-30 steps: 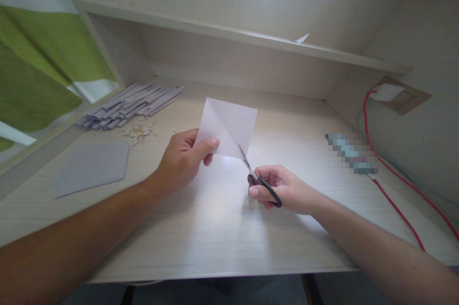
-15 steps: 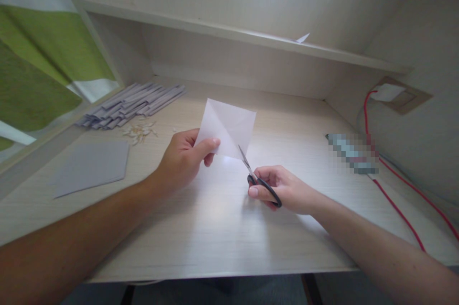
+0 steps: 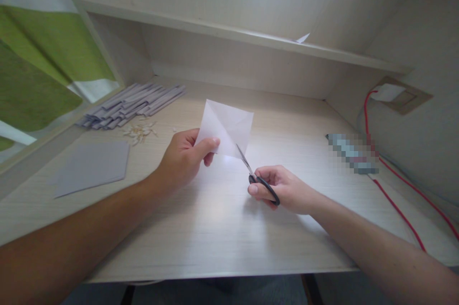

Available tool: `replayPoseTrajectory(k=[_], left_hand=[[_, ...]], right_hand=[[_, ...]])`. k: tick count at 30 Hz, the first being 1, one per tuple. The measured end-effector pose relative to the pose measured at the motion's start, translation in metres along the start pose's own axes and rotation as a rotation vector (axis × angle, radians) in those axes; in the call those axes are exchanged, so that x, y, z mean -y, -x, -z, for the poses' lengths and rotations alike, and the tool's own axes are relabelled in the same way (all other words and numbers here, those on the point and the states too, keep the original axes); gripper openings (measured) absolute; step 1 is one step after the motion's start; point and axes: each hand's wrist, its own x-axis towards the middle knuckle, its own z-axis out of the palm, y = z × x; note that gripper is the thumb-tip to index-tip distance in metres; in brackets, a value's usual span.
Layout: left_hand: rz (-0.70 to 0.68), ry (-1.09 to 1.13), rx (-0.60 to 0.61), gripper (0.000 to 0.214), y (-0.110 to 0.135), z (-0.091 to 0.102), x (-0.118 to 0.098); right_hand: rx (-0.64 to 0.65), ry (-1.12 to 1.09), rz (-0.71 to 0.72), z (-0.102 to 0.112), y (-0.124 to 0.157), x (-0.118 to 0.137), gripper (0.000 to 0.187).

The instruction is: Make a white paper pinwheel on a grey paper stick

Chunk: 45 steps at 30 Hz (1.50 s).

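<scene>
Between the thumb and fingers of my left hand [image 3: 190, 149] is a white square of paper [image 3: 229, 125], held up above the desk with a diagonal crease across it. My right hand [image 3: 281, 190] grips black-handled scissors [image 3: 247, 165], thumb and fingers at the handle loops. The scissor blades reach over the paper's lower right edge and point up and left toward the crease. Left of my left hand, a small stack of white paper sheets [image 3: 95, 166] lies flat on the desk.
Several folded paper strips [image 3: 134, 104] are piled at the back left, beside a small heap of pale scraps [image 3: 139, 132]. At right lies a blurred-out flat device [image 3: 353, 153] with a red cable [image 3: 399, 219]. A shelf [image 3: 229, 30] runs above the desk's back.
The scissor blades have closed further at the paper's lower edge, and the handle loops have come nearer together. The paper's right side has shifted slightly left.
</scene>
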Motion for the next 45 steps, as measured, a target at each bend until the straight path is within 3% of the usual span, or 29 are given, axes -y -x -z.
replayPoseTrajectory(k=[45], left_hand=[[0.045,-0.067,-0.053,0.036,-0.0015,-0.0020,-0.0006]], right_hand=[[-0.114,-0.018,0.032,-0.0003,-0.0032,-0.0041,0.051]])
